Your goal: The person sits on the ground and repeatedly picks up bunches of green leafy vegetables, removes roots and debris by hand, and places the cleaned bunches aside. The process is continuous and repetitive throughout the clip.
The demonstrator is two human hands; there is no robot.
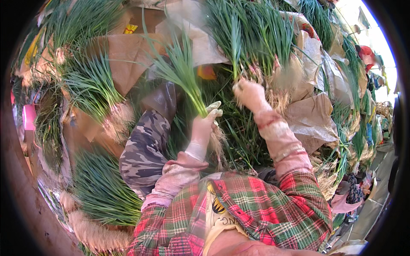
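Observation:
My left hand [205,124], in a pale thin glove, is closed around the lower stems of a bunch of green onions [187,76]; its leaves point up and its pale roots hang below the hand. My right hand [249,92], also gloved, grips the base of a green onion stalk [235,51] beside a pile of green onions [262,28] with roots towards me. Loose green leaves [243,134] lie below and between both hands.
More green onions lie at left [93,83] and lower left [105,188]. Brown paper sheets [128,54] and a crumpled sack [310,118] lie around. My bent knee in camouflage trousers [144,147] is left of my left hand. Further bundles stand at far right.

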